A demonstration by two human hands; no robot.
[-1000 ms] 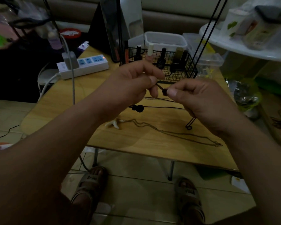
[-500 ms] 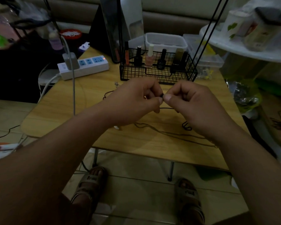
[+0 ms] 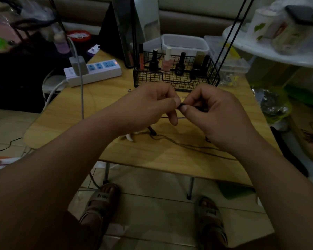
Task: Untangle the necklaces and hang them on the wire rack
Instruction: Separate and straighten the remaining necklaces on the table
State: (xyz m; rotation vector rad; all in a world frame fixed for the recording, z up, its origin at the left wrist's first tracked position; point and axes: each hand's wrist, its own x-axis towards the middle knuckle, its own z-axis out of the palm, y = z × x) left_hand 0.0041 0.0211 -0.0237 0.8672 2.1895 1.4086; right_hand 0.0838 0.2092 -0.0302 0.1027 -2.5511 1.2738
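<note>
My left hand (image 3: pixel 148 107) and my right hand (image 3: pixel 215 114) meet above the middle of the wooden table (image 3: pixel 116 156). Both pinch a small dark bead (image 3: pixel 181 106) of a black cord necklace between thumb and fingertips. A stretch of its black cord (image 3: pixel 172 117) runs under my hands. A thin brown chain necklace (image 3: pixel 188 146) lies slack on the table below my right hand, with a white tooth-shaped pendant (image 3: pixel 129 137) at its left end. The black wire rack's basket (image 3: pixel 175 78) stands behind my hands, its thin upright rods (image 3: pixel 229 38) rising to the top right.
Several nail polish bottles (image 3: pixel 181 64) stand in the basket. A white power strip (image 3: pixel 94 70) with a plugged charger lies at the table's back left. A clear plastic box (image 3: pixel 184 44) sits behind the basket. My sandalled feet (image 3: pixel 101 201) are on the tiled floor under the table edge.
My hands have dropped from in front of the basket toward the table and closed together. The bead that hung free below my left hand a second ago is no longer visible.
</note>
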